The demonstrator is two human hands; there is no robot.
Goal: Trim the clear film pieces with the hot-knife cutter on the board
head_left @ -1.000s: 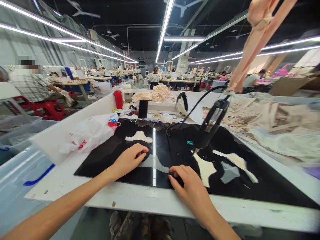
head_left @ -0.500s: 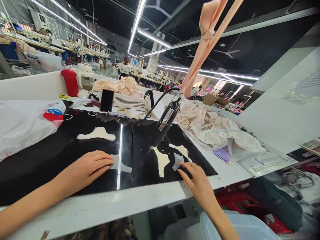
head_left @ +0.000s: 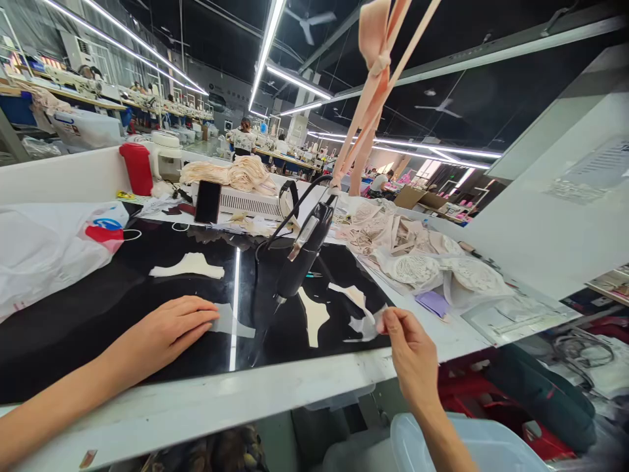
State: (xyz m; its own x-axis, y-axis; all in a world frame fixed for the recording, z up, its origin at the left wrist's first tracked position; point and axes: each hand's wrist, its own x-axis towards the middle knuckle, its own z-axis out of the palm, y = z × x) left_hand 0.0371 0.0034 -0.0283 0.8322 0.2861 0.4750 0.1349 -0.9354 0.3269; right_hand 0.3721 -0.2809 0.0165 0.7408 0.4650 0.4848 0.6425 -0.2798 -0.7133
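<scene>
My left hand (head_left: 179, 326) lies flat on the black table surface (head_left: 122, 298), its fingertips on the left end of a grey translucent piece (head_left: 238, 326). At the right, my right hand (head_left: 410, 341) pinches the edge of a thin translucent piece (head_left: 364, 327), which is partly lifted. A cream cut piece (head_left: 313, 317) lies between the hands, and a narrower cream piece (head_left: 350, 296) touches the translucent one. Farther back on the left is another cream piece (head_left: 187, 265). A black handheld tool (head_left: 305, 252) hangs from peach straps (head_left: 371, 98), tip down.
A white plastic bag (head_left: 54, 249) covers the left side. Behind are a red container (head_left: 136, 168), a phone (head_left: 207, 202) and folded peach fabric (head_left: 250, 174). Lace garments (head_left: 417, 265) and a purple piece (head_left: 432, 303) lie right. A clear bin (head_left: 457, 446) stands below the table edge.
My right hand has moved right and closed on the translucent piece, raising its edge. The hanging tool has swung left. My left hand has barely moved.
</scene>
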